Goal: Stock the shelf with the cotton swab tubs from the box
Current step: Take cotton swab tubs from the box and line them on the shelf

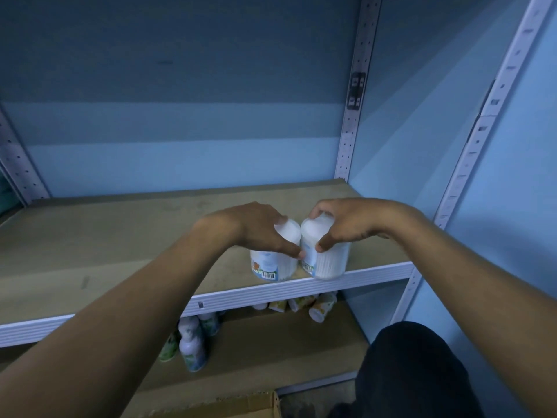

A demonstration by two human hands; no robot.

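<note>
Head cam: left hand (256, 227) grips one swab tub (272, 262), right hand (346, 226) grips another tub (327, 260), both standing touching at the shelf (120, 245) front edge.

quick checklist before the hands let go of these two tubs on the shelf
1. Left hand grips the left tub from above: ok.
2. Right hand grips the right tub from above: ok.
3. Tubs upright, side by side: ok.
4. Tub bases fully resting on the shelf: cannot tell.
5. Clear of the front rail: not ok, both sit at the edge.
6. Free shelf space behind to push them back: ok.
</note>
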